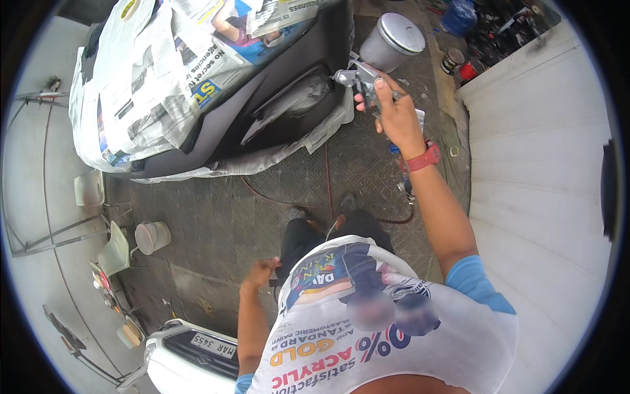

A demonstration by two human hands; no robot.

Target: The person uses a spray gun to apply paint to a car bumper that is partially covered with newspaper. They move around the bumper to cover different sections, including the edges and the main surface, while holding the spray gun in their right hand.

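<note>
My right hand [398, 117], with a red band on its wrist, is closed around a silver spray gun [357, 80]. The gun's front end points left at the dark car bumper [230, 125], close to its right end. A recessed corner of the bumper [289, 105] shows a lighter grey patch. Sheets of newspaper [154, 85] cover the car body above it, and pale sheeting lines its lower edge. Down beside my left thigh, my left hand [262, 270] has its fingers curled; anything inside them is hidden.
A grey lidded bucket [394, 43] stands beyond the spray gun. A red-brown hose [328, 177] crosses the floor near my feet. White panelled wall [531, 151] runs along the right. At left are pale chairs [115, 249] and a white pail [152, 237]; a white car [190, 358] is lower left.
</note>
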